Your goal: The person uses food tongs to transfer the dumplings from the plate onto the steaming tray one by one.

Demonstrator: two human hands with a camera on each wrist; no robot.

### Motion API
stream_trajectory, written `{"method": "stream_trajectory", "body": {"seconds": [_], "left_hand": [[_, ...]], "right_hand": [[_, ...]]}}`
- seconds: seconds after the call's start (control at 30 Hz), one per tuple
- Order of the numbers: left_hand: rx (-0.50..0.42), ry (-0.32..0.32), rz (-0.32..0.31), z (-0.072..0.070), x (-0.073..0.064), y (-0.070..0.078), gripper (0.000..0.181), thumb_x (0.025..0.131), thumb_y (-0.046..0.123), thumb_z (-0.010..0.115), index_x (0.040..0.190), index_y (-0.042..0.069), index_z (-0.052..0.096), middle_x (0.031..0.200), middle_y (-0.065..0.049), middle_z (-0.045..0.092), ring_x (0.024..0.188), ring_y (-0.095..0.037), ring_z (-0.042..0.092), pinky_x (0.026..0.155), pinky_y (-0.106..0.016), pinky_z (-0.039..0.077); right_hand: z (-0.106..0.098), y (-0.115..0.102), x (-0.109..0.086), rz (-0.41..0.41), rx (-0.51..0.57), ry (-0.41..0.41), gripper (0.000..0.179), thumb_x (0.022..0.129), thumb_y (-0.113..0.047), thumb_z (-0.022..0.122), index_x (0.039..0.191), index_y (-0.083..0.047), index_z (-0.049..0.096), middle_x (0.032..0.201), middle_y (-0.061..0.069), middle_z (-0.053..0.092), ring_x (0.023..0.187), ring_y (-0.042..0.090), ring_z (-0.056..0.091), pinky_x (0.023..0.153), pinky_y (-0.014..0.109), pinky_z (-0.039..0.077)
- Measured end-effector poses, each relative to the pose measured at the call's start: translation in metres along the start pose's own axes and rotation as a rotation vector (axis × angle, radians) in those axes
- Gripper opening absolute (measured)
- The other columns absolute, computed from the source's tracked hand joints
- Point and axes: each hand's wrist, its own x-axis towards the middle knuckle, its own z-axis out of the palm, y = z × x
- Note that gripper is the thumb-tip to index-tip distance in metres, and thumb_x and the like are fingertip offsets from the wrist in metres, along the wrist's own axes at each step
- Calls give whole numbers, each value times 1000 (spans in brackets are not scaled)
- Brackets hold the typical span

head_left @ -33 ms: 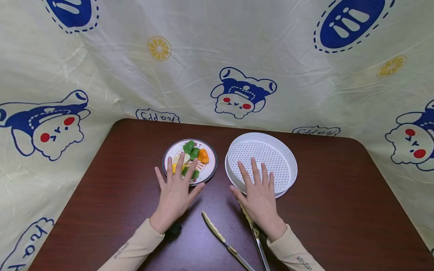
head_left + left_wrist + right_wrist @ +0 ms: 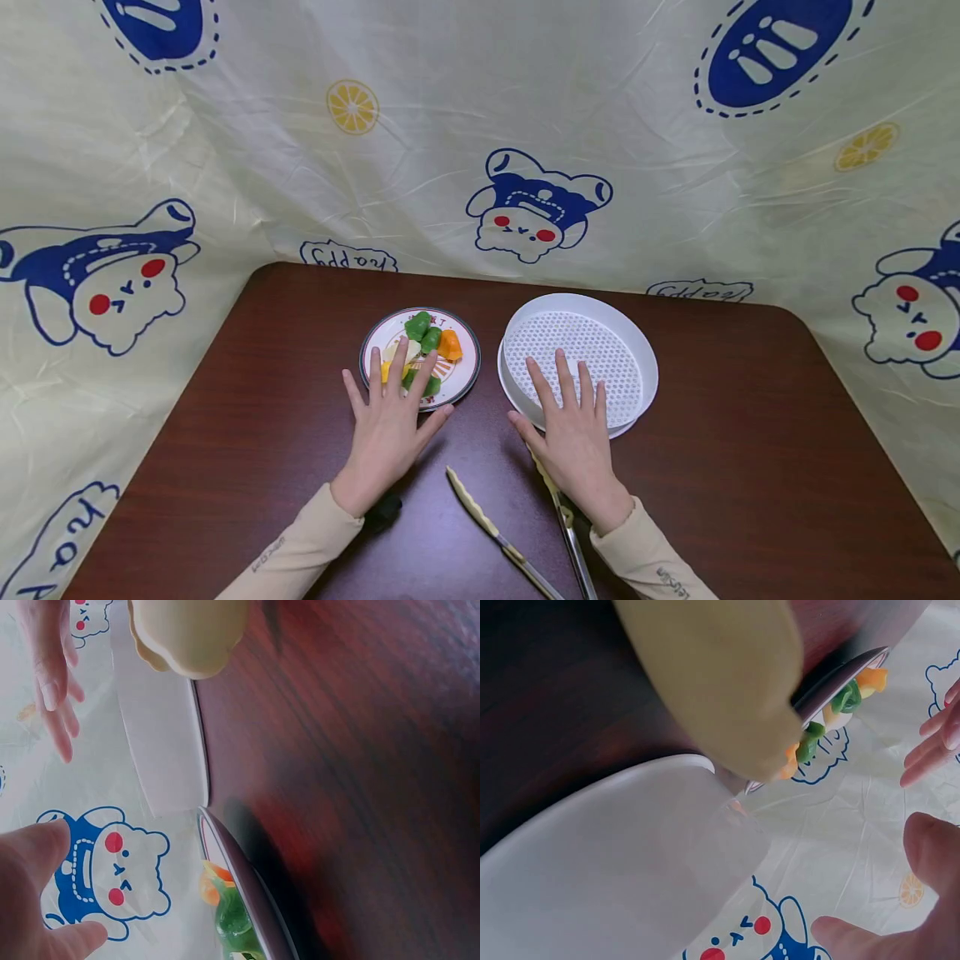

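Observation:
My left hand (image 2: 386, 429) hovers with fingers spread in front of a round plate (image 2: 463, 379), its fingertips overlapping the near rim in the head view. On the plate lie green pepper-like pieces (image 2: 417, 325), an orange piece (image 2: 450, 346), and partly hidden yellow and whitish ones. Likewise spread, my right hand (image 2: 573, 433) appears over the near side of a round white perforated basket (image 2: 647, 358). Neither hand holds anything. Metal tongs (image 2: 476, 510) with tan scalloped tips lie between the wrists, one arm partly under the right hand. A tan tip (image 2: 712, 682) looms large in the right wrist view.
The brown table (image 2: 750, 467) has rounded far corners and meets a pale printed sheet (image 2: 420, 192) behind. Below the left wrist sits a small dark object (image 2: 384, 510), mostly hidden. A white rim shows beneath the basket, seemingly a second layer.

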Motion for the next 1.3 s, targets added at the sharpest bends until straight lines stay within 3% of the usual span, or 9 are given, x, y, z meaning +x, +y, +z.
{"method": "stream_trajectory", "body": {"seconds": [0.33,0.9,1.17,1.3], "left_hand": [[4,-16,-12,-2,1,-3,67,91,53,55,149,25,36,157,-13,16,139,-48,7,102,-70,-6],[-3,-19,-14,-7,-1,-12,66,90,50,59,148,26,38,156,-14,21,139,-47,9,102,-71,-4],[-70,-61,-42,-14,-4,-24,67,92,44,60,150,22,35,154,-18,22,138,-48,12,103,-69,1],[-166,-71,-71,-15,-4,-35,66,93,39,59,150,16,34,152,-21,24,137,-48,17,104,-69,3]], "right_hand": [[-2,-3,1,1,14,-23,71,88,-51,57,148,-16,39,152,23,25,136,48,19,105,66,13],[-17,-4,-5,-16,58,-16,74,87,-48,61,149,-16,35,151,23,25,135,47,21,105,64,14],[-32,-4,-18,5,101,5,79,86,-46,65,149,-11,33,150,23,28,133,45,26,104,60,22],[-39,-1,-26,8,126,46,83,84,-42,69,149,-8,31,148,22,31,130,45,31,100,60,28]]}}
